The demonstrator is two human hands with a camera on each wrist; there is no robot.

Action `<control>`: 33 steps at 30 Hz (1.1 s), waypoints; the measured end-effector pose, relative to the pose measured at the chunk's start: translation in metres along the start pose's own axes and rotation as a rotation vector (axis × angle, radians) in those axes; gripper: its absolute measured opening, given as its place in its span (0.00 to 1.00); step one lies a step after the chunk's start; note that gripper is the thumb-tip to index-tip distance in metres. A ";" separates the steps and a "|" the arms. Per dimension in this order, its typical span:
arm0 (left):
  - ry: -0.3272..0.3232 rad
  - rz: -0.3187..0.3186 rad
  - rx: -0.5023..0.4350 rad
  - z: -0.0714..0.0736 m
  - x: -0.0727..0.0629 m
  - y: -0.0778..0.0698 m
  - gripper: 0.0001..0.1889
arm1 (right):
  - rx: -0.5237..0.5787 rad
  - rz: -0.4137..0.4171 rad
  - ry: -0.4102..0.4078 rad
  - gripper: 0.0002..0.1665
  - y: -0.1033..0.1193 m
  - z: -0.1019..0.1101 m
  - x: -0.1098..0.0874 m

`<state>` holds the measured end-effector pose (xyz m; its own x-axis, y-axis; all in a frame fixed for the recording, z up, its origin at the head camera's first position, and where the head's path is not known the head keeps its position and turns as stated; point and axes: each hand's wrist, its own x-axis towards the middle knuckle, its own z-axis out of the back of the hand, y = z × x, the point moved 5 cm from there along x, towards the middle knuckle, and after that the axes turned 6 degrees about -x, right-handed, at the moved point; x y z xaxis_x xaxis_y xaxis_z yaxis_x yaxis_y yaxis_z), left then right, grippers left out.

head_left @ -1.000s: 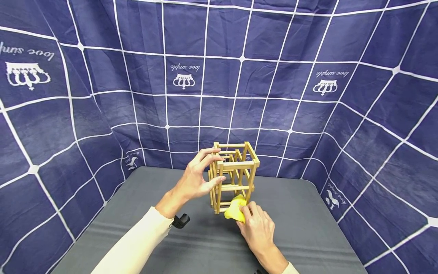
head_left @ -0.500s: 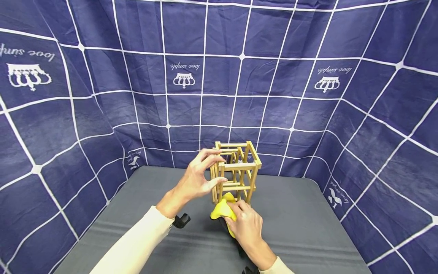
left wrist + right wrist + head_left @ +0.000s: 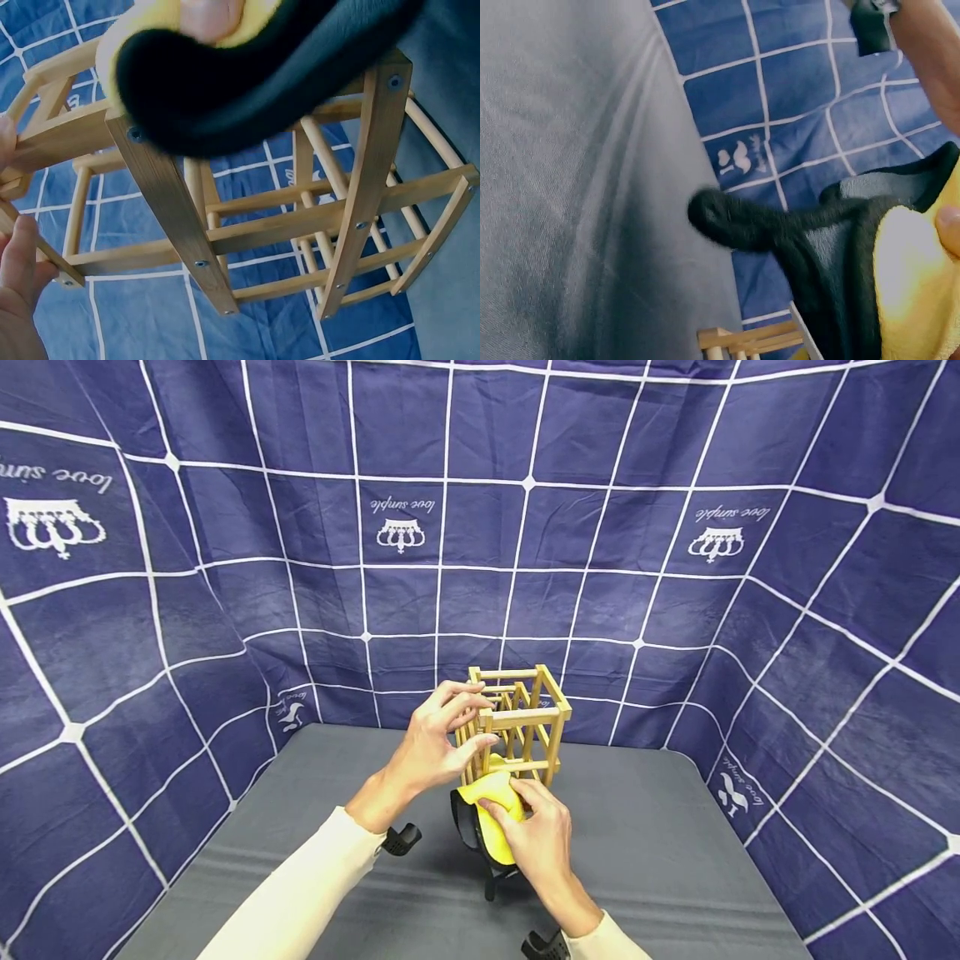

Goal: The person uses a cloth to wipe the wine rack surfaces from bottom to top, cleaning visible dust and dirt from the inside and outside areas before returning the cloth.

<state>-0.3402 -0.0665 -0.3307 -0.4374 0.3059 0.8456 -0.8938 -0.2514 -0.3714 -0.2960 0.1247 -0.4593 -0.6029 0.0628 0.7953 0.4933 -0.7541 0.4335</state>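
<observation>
In the head view, a small slatted wooden rack [image 3: 525, 718] stands in the middle of the grey surface. My left hand [image 3: 427, 745] grips its upper left corner, fingers behind the post and thumb in front. The fingertips show on the frame at the left of the left wrist view. My right hand [image 3: 542, 839] pinches a cleaning cloth [image 3: 497, 833], yellow on one side and dark grey with a black edge on the other. The cloth bunches over the rack's lower front left post and hides part of it. A black hem loop hangs off it in the right wrist view.
A grey cloth-covered surface [image 3: 420, 902] lies under everything. Blue fabric [image 3: 585, 543] with white grid lines hangs at the back and both sides. A black wrist camera mount [image 3: 401, 841] sticks out below the left wrist.
My right hand has moved left with the cloth, from the rack's lower front right to its front left post. The cloth's dark side now shows. My left hand stays on the corner.
</observation>
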 end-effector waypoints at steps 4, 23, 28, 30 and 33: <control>-0.007 0.011 0.005 0.002 0.000 0.001 0.20 | -0.087 -0.003 0.067 0.25 0.006 -0.006 -0.001; -0.027 -0.043 0.126 0.011 -0.001 0.001 0.22 | -0.107 0.095 -0.004 0.26 0.013 0.003 0.006; -0.032 -0.048 0.124 0.008 0.000 0.002 0.21 | -0.107 0.160 -0.059 0.29 -0.002 0.026 0.000; -0.032 -0.045 0.122 0.006 0.000 0.003 0.21 | -0.077 0.188 -0.100 0.28 -0.011 0.038 -0.001; -0.034 -0.051 0.121 0.005 0.000 0.003 0.21 | -0.001 0.213 -0.186 0.28 -0.027 0.057 -0.003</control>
<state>-0.3423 -0.0720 -0.3295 -0.3864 0.2906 0.8753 -0.8955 -0.3456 -0.2805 -0.2714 0.1818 -0.4493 -0.3605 0.0216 0.9325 0.5960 -0.7637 0.2481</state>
